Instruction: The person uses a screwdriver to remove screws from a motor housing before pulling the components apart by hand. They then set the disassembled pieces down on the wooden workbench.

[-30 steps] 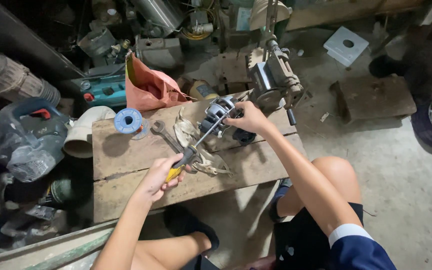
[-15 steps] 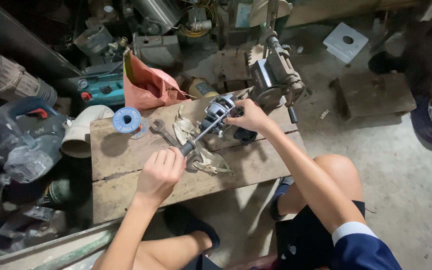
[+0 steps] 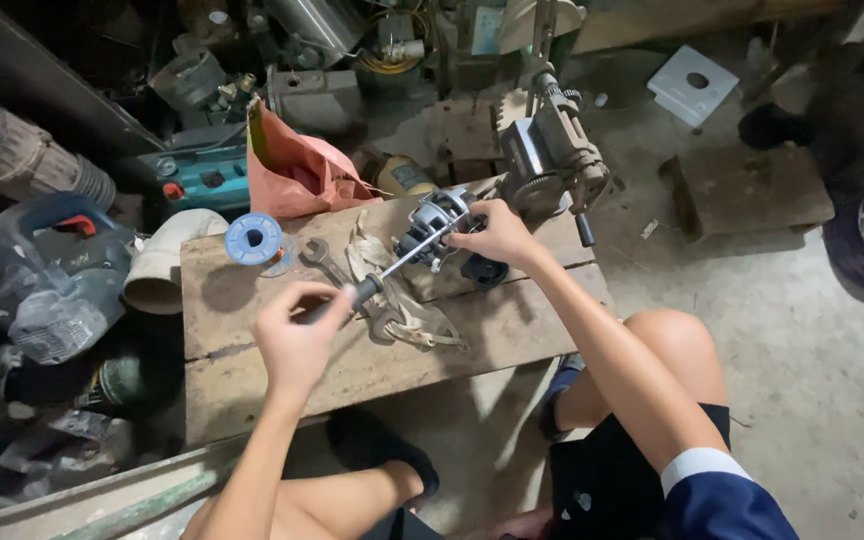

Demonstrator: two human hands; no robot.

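Note:
My left hand [image 3: 297, 335] grips the handle of a long screwdriver [image 3: 399, 264] whose shaft runs up and right into a small electric motor [image 3: 435, 225] on a low wooden bench [image 3: 252, 370]. My right hand [image 3: 497, 235] is wrapped around the right side of the motor and holds it on the bench top. A black round part [image 3: 484, 270] lies just under my right wrist. Strips of pale cloth [image 3: 407, 320] lie beneath the screwdriver.
On the bench lie a blue wire spool [image 3: 254, 239], a wrench [image 3: 324, 259] and an orange bag [image 3: 297, 170]. A winding machine [image 3: 552, 160] stands at its far right. Clutter and a white pipe elbow [image 3: 157, 268] crowd the left; my knee [image 3: 672, 350] is right.
My left hand has turned on the screwdriver handle, from an underhand grip showing its yellow part to fingers closed over the top. My right hand stays on the motor.

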